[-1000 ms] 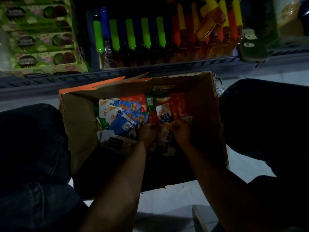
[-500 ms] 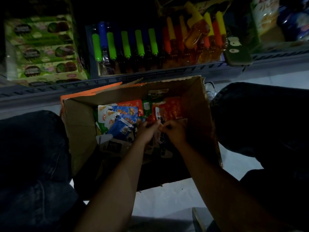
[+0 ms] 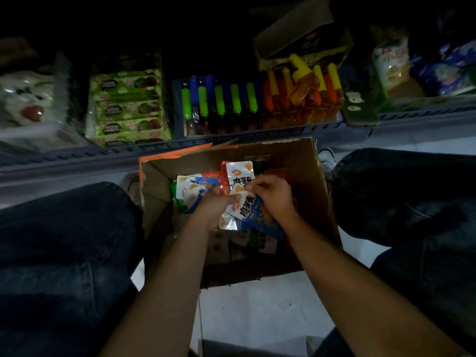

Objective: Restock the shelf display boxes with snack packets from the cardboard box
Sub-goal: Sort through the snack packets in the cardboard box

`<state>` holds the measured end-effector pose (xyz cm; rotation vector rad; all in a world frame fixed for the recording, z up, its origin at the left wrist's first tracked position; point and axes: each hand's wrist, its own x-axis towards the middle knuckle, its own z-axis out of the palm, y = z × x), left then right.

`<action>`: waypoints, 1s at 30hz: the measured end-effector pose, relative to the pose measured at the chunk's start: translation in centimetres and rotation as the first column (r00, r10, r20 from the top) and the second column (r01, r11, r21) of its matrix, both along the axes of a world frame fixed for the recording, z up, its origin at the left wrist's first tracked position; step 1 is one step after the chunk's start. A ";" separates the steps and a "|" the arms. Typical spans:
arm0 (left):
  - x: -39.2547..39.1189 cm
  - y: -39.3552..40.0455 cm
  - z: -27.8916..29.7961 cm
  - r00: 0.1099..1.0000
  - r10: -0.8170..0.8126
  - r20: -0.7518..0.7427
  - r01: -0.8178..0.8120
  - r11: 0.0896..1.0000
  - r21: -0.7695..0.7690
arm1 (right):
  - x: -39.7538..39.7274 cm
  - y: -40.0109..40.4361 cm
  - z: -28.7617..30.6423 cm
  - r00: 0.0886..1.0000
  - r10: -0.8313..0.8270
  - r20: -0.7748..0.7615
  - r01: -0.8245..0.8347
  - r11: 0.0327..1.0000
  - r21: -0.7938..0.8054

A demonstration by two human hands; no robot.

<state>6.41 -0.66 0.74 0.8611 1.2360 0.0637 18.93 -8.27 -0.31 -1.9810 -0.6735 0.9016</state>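
Note:
An open cardboard box point(image 3: 316, 191) stands on the floor between my knees, with several loose snack packets inside. My left hand point(image 3: 215, 206) grips a small stack of white and blue snack packets point(image 3: 246, 206) just above the box's contents. My right hand point(image 3: 273, 194) pinches the top edge of the same stack. Another white packet with a red side point(image 3: 238, 172) stands just behind my fingers. More blue and white packets point(image 3: 192, 190) lie at the box's left. A brown display box with an open flap point(image 3: 296, 37) sits on the low shelf behind.
The low shelf point(image 3: 231, 144) carries a green boxed snack stack point(image 3: 126, 106), a tray of green- and orange-capped tubes point(image 3: 247, 104), and bagged goods point(image 3: 391, 65) at right. My dark-trousered knees point(image 3: 64, 240) flank the box. Pale floor point(image 3: 257, 313) lies below.
Both hands have risen out of the box holding a stack of packets. The view has tilted up, showing more of the shelf.

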 end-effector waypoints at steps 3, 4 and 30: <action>-1.1 0.4 3.4 1.000 0.016 0.014 -0.017 0.996 0.092 | 0.0 0.9 3.7 0.991 0.122 0.047 -0.124 0.991 0.050; -1.5 0.5 4.7 0.999 0.018 0.031 -0.022 0.992 0.121 | 0.1 1.1 5.1 0.983 0.166 0.073 -0.171 0.983 0.065; -3.2 4.8 24.7 0.865 0.262 0.428 -0.348 0.927 0.138 | 4.7 2.0 28.1 0.954 0.269 -0.128 -0.217 0.922 0.321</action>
